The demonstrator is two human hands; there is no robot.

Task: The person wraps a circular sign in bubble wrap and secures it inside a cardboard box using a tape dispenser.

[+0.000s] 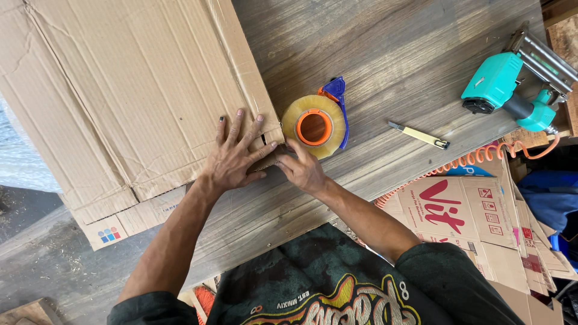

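Note:
A large flattened brown cardboard box (pixel 126 90) lies on a wooden table (pixel 385 60). My left hand (pixel 235 156) presses flat, fingers spread, on the box's near right corner. My right hand (pixel 304 168) grips the edge of that same corner just beside it, fingers curled on the cardboard or tape there. Touching my right hand's fingertips stands a tape dispenser (pixel 316 123) with a yellowish roll, orange core and blue handle.
A yellow utility knife (pixel 419 135) lies on the table to the right. A teal pneumatic stapler (pixel 512 84) with an orange coiled hose (pixel 481 157) sits at the far right edge. Printed cardboard sheets (pixel 475 222) are stacked below the table.

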